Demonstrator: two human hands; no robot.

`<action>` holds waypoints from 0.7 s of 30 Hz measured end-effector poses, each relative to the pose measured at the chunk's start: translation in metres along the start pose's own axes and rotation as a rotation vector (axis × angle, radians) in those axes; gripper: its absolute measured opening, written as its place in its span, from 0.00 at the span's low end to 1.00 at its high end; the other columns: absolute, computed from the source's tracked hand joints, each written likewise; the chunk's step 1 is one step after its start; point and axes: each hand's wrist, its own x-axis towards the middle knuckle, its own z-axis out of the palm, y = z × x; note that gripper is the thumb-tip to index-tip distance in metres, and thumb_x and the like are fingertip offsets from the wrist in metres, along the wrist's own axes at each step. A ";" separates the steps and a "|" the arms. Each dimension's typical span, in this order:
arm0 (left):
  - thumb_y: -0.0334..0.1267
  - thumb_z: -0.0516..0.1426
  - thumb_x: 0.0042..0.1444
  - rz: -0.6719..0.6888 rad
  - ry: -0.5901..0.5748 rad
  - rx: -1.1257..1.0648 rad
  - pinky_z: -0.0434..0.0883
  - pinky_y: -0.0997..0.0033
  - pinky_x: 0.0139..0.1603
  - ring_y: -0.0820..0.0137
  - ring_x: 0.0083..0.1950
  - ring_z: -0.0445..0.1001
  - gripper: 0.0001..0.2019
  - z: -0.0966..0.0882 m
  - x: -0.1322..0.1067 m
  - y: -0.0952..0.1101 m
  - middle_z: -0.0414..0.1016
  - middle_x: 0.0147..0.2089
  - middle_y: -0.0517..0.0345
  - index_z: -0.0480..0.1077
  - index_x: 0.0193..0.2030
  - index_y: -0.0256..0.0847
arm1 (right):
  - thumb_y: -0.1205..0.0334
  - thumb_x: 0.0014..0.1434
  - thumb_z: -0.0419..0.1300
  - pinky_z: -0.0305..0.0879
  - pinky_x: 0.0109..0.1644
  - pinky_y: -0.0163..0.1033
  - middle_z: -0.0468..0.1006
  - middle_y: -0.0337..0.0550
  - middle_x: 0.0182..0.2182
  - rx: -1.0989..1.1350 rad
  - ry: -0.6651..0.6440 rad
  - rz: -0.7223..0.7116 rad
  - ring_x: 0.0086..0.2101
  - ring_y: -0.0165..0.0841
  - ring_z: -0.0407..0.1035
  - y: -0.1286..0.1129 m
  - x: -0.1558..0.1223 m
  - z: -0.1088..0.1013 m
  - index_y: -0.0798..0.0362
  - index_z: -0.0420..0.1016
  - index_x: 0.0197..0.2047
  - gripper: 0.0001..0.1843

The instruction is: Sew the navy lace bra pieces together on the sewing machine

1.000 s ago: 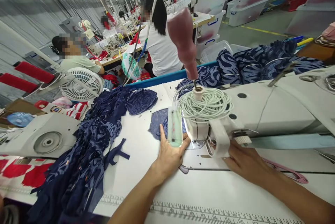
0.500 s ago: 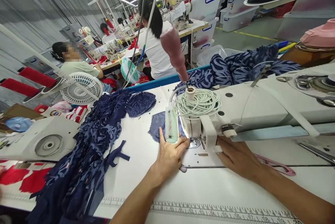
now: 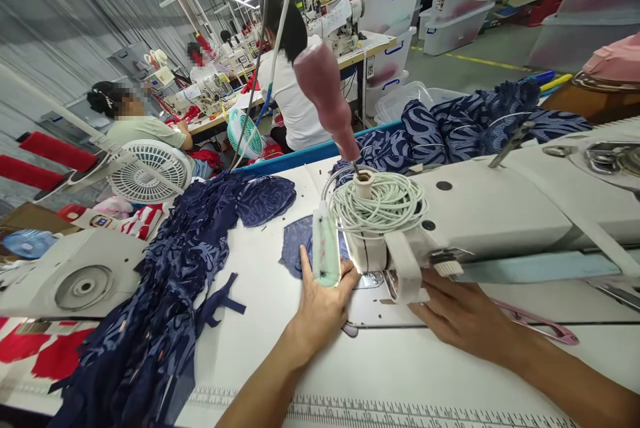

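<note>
My left hand (image 3: pixel 323 311) lies on the white sewing table with its fingers stretched and spread. Its fingertips touch a navy patterned fabric piece (image 3: pixel 295 248), partly covered by the pale green lamp (image 3: pixel 327 248) on the sewing machine (image 3: pixel 485 208). The thumb side is beside the metal needle plate (image 3: pixel 369 280). My right hand (image 3: pixel 455 311) reaches in from the right below the machine arm, close to the white guard (image 3: pixel 405 268). Its fingertips are partly hidden there, so I cannot make out whether they hold anything.
A heap of navy fabric strips (image 3: pixel 185 268) covers the left of the table. Another navy fabric piece (image 3: pixel 265 200) lies further back. Pink thread snips (image 3: pixel 545 323) are behind my right wrist. A mauve-handled screwdriver (image 3: pixel 325 95) stands on the machine head. Co-workers sit beyond.
The view has shifted slightly. My right hand has drawn a little down and right from the machine head. My left hand stays on the fabric piece.
</note>
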 end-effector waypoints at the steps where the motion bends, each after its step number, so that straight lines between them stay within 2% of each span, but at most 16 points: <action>1: 0.21 0.57 0.51 -0.004 0.006 -0.002 0.61 0.27 0.60 0.56 0.51 0.74 0.24 0.001 0.000 -0.001 0.77 0.48 0.50 0.71 0.54 0.46 | 0.72 0.63 0.53 0.59 0.21 0.34 0.79 0.40 0.28 -0.001 0.005 -0.025 0.27 0.30 0.73 0.002 0.001 -0.001 0.51 0.73 0.35 0.10; 5: 0.20 0.56 0.51 -0.021 0.049 -0.025 0.59 0.28 0.63 0.58 0.51 0.74 0.25 0.004 0.001 -0.003 0.77 0.48 0.52 0.71 0.53 0.47 | 0.73 0.64 0.49 0.56 0.19 0.33 0.79 0.40 0.27 -0.009 0.007 -0.046 0.21 0.27 0.68 0.005 0.005 -0.003 0.53 0.72 0.38 0.12; 11: 0.26 0.52 0.60 -0.063 0.138 -0.048 0.63 0.35 0.62 0.60 0.49 0.74 0.16 -0.001 0.006 -0.002 0.75 0.46 0.51 0.70 0.52 0.43 | 0.72 0.65 0.52 0.59 0.25 0.34 0.78 0.44 0.33 0.000 0.040 -0.050 0.25 0.28 0.68 -0.001 0.009 0.001 0.53 0.68 0.32 0.11; 13: 0.27 0.52 0.62 -0.087 0.119 -0.028 0.64 0.38 0.62 0.62 0.45 0.73 0.13 -0.003 0.009 -0.001 0.75 0.43 0.53 0.71 0.50 0.43 | 0.72 0.65 0.53 0.57 0.25 0.35 0.76 0.43 0.32 0.001 0.032 -0.048 0.25 0.28 0.66 -0.003 0.010 0.003 0.52 0.68 0.30 0.12; 17: 0.23 0.48 0.62 -0.159 0.022 0.000 0.64 0.43 0.61 0.62 0.41 0.72 0.13 -0.004 0.014 0.000 0.73 0.36 0.53 0.71 0.42 0.40 | 0.72 0.64 0.56 0.58 0.28 0.36 0.71 0.40 0.26 -0.003 0.021 -0.058 0.25 0.29 0.63 -0.003 0.014 0.005 0.51 0.66 0.25 0.16; 21: 0.24 0.48 0.63 -0.245 -0.018 -0.084 0.62 0.48 0.62 0.60 0.45 0.71 0.11 -0.013 0.001 -0.002 0.73 0.40 0.50 0.69 0.41 0.39 | 0.68 0.66 0.56 0.61 0.33 0.38 0.68 0.39 0.21 0.007 0.006 -0.083 0.25 0.30 0.61 -0.001 0.015 0.003 0.51 0.71 0.24 0.17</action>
